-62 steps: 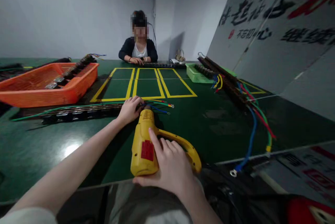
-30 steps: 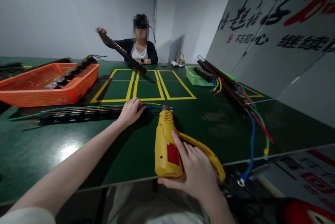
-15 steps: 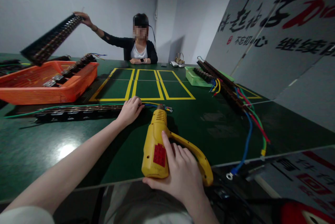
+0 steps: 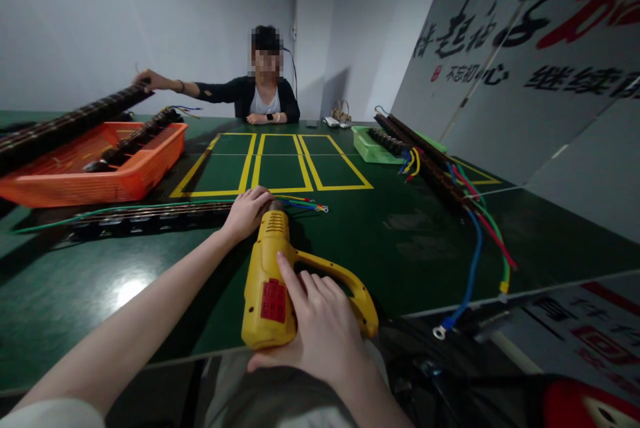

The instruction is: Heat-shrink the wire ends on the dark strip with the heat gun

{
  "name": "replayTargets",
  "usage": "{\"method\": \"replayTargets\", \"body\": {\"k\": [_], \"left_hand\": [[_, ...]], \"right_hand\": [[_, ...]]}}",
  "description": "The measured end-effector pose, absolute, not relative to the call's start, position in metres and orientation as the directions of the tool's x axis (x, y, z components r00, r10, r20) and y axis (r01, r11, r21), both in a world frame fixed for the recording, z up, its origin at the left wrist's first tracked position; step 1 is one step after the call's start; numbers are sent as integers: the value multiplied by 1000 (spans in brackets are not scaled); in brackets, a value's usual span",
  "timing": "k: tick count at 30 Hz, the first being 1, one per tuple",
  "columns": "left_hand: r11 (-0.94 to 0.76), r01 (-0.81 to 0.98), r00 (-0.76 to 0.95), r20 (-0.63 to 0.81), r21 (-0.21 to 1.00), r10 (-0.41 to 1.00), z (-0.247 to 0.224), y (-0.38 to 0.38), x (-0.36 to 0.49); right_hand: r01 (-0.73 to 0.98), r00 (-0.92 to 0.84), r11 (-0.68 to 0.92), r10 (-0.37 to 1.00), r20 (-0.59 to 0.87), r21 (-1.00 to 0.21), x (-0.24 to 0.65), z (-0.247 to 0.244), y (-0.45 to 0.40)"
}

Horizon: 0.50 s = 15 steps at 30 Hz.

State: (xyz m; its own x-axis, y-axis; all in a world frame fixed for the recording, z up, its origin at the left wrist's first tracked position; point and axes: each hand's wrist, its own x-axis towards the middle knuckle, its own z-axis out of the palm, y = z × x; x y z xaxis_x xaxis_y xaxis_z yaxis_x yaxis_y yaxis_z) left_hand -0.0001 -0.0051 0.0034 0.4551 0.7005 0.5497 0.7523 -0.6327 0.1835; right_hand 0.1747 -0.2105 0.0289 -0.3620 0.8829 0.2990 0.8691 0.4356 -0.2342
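Observation:
My right hand (image 4: 323,328) is wrapped around a yellow heat gun (image 4: 257,258) with a red label, its index finger lying along the body. The gun's nozzle points away from me, close beside the fingers of my left hand (image 4: 246,213). That left hand is closed over the wires (image 4: 303,204) at the right end of a long black strip assembly (image 4: 160,220) on the green table. Past my fingers, the blue, green, yellow and red wires stick out, with a ring terminal at one tip. The fingertips are partly hidden.
An orange basket (image 4: 145,171) holds a similar strip. Across the table, a person (image 4: 267,91) grips another long strip (image 4: 75,118) above it. A green basket (image 4: 373,148) and strips with thick coloured cables (image 4: 475,261) lie on the right. Yellow tape rectangles (image 4: 283,189) mark the tabletop.
The heat gun in my right hand has moved left, bringing its nozzle from the wire tips to my left fingers. Across the table, the person's raised strip has come down over the orange basket.

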Motion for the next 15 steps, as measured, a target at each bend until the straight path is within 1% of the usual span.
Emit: {"method": "replayTargets", "body": {"k": [3,6,10,15], "left_hand": [[-628,747,431,558,220,709,4,-5,1],[-616,749,408,563,243,718,4,-5,3],[-599,763,397,555,243,731,5,-6,5],[-593,768,396,550,240,736,4,-5,4]], "right_hand": [[864,-366,438,886,286,-250,182,30,-209],[867,-357,435,883,305,-244,190,29,-207],[872,-351,440,868,351,-216,202,27,-210],[913,-272,368,872,408,-178,222,20,-218]]}}
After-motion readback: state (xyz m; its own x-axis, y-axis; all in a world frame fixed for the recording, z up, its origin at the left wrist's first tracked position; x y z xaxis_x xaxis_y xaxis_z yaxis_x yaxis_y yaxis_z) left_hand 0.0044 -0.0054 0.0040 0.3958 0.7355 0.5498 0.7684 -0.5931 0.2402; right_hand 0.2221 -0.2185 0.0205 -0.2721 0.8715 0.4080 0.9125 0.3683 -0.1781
